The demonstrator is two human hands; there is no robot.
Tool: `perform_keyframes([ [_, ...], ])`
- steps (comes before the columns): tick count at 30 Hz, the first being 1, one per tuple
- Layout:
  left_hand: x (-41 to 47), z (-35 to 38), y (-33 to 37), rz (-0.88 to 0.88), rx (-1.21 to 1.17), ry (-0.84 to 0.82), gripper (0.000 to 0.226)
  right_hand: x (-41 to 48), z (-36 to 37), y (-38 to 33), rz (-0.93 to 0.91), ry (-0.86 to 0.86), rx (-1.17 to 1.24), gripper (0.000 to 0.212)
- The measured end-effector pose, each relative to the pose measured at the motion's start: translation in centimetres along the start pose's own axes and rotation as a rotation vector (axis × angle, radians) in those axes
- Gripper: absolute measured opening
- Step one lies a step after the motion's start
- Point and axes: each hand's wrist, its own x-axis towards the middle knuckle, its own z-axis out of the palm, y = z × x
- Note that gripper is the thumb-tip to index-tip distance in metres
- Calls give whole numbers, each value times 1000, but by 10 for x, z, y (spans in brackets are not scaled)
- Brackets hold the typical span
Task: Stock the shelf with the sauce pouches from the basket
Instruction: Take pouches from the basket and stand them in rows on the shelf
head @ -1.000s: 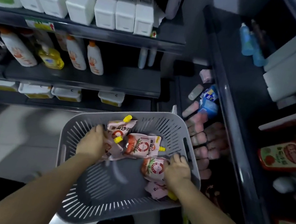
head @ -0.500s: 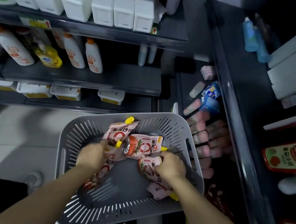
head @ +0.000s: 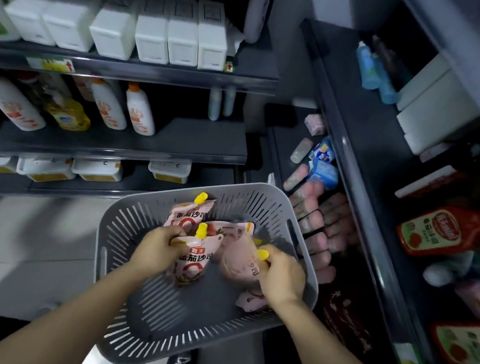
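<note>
both hands are in the basket (head: 102, 234): the left hand (head: 156, 250) has its fingers curled round one pouch (head: 194, 263), while the right hand (head: 281, 276) pinches a second pouch (head: 241, 266) just below its cap (head: 262, 254). that right hold looks slight, so the slack pouch could slip back into the basket or snag its wall on the way to the shelf (head: 355, 178).

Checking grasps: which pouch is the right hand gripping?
The blurred pouch right of centre, yellow cap beside the right hand; the left hand grips the clearly labelled pouch.
</note>
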Motion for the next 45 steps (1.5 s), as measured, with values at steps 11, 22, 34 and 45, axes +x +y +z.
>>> perform_keyframes([
  [11, -75, -8, 84, 321, -215, 167, 40, -63, -75, 10, -88, 493, 412, 6],
  [22, -192, -12, 198, 706, -298, 78, 28, -180, -174, 37, -77, 786, 703, 4],
  [34, -275, 24, 271, 962, -262, -364, 23, -333, -227, 80, 156, 969, 535, 6],
  [45, -396, 124, 310, 1038, -306, -694, 17, -512, -245, 139, 354, 1202, 549, 21],
])
